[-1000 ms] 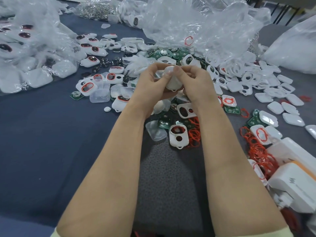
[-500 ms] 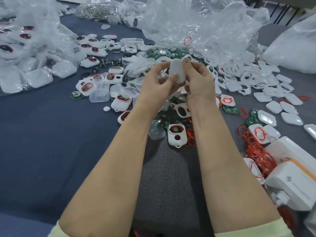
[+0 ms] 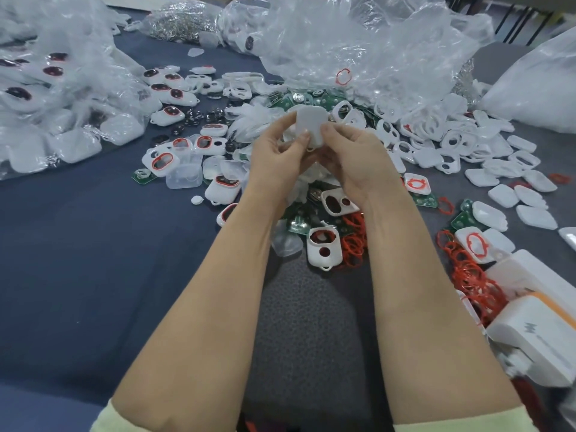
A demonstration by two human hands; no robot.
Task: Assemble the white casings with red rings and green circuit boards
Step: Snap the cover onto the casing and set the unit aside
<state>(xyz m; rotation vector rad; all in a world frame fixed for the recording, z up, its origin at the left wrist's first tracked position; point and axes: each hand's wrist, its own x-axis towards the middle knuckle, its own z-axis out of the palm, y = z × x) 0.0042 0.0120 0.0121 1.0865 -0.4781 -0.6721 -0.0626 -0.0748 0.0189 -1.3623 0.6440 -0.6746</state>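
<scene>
A white casing [image 3: 310, 126] is held upright above the parts pile, its plain back towards me. My left hand [image 3: 276, 157] pinches its left edge and my right hand [image 3: 352, 157] pinches its right edge, thumbs on the near face. Its inside is hidden. Below my wrists lies a white casing with a red ring [image 3: 324, 247], next to a heap of loose red rings [image 3: 355, 241]. Green circuit boards [image 3: 297, 224] lie scattered under my hands and further back [image 3: 330, 99].
Crumpled clear plastic bags [image 3: 358, 48] fill the back, another bag of casings [image 3: 46, 98] sits far left. Plain white shells [image 3: 511, 194] spread right. More red rings [image 3: 473, 275] and white boxes [image 3: 539, 341] crowd the right front edge. Dark blue cloth [image 3: 78, 260] covers the left.
Both hands have turned the casing up from lying low between the fingers to standing upright, and lifted it slightly away from me.
</scene>
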